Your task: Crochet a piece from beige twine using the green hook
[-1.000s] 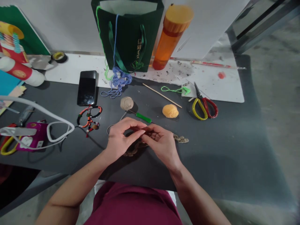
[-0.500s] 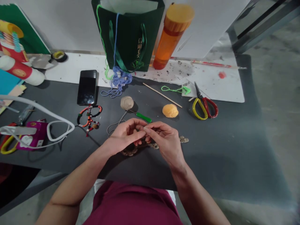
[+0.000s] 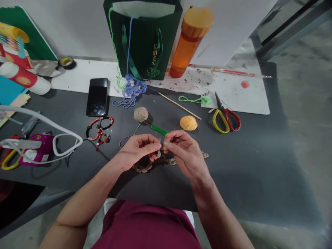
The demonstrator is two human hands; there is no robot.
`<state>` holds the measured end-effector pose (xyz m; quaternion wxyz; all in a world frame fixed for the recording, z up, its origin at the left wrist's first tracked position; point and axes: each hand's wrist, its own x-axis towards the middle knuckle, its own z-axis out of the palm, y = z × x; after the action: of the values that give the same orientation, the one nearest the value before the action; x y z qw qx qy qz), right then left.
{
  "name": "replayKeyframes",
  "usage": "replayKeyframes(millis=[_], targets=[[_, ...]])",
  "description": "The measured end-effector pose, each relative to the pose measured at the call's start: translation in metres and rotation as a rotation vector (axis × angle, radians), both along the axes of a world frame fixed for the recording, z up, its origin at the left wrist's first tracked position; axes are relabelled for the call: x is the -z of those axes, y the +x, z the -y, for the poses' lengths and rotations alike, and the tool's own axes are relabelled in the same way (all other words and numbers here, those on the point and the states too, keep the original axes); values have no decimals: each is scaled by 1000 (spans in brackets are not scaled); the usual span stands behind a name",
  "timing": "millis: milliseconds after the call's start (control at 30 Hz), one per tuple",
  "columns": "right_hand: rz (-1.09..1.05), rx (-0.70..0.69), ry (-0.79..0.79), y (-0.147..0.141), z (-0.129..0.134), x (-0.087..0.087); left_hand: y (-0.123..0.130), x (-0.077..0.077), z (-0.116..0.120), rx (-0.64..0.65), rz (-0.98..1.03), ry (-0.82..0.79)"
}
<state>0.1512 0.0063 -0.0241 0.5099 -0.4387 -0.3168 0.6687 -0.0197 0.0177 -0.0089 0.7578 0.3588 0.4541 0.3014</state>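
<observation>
My left hand [image 3: 137,150] and my right hand [image 3: 185,152] face each other above the dark table mat [image 3: 233,173]. Between their fingertips both pinch a tan crocheted cord [image 3: 141,167], which trails under them and out to the right. A strand of thin yarn [image 3: 128,136] runs from a tan yarn ball [image 3: 140,114] towards my left hand. Just beyond the hands lies a green-handled crochet hook [image 3: 158,130], touching neither. An orange ball of soft material [image 3: 188,122] sits nearer my right hand.
Red-and-yellow scissors [image 3: 225,121], a beaded strap [image 3: 99,129] and a black phone [image 3: 97,97] lie on the mat. Behind stand a green paper bag [image 3: 142,41] with blue yarn [image 3: 132,90] and an orange bottle [image 3: 190,41]. A white cable [image 3: 52,126] lies at left.
My hands have drawn slightly apart, and my right hand has lifted and turned, its fingertips now pinching upward. The cord shows more between them.
</observation>
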Motion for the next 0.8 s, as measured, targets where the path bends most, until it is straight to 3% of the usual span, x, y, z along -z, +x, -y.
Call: replayKeyframes(millis=[233,467,800], targets=[[109,79,48,4,2,3,-3,-1,-1,-39,-27,49],[199,-166,44,7,2,3,-3,1,-2,-109,25,78],[278,-167,49,5,2,-4,-4,-4,-1,11,-36,109]])
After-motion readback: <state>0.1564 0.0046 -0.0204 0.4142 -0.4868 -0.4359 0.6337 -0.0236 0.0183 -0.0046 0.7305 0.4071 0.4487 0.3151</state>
